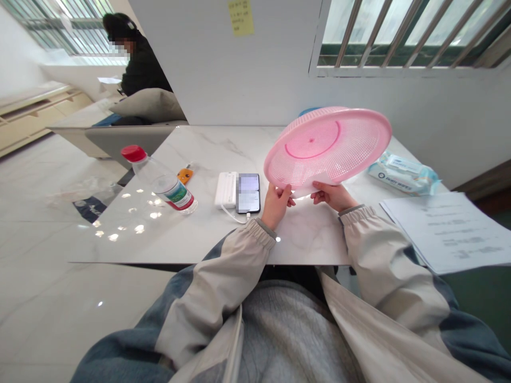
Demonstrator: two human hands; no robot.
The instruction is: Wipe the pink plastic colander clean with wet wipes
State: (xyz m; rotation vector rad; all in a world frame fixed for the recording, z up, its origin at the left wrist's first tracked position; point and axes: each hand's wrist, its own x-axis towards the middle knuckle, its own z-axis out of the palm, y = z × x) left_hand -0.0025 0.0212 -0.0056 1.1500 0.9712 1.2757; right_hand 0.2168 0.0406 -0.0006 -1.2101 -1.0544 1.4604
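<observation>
We've got a pink plastic strainer basket (327,143) lifted off the marble table (303,239), tilted, underside toward us, above the table's middle. Left hand (275,205) and right hand (333,196) both on its near rim, fingers closed, gripping it. White sheet (309,186) at the rim between the hands, can't tell if it's held. Left of the hands: white power bank (226,190) just beside a phone (248,192), then a water bottle (165,183) with red cap. Right: wet wipes pack (403,173), printed papers (447,231) over the near right table edge. Far left, a seated person (143,66) in a dark top
</observation>
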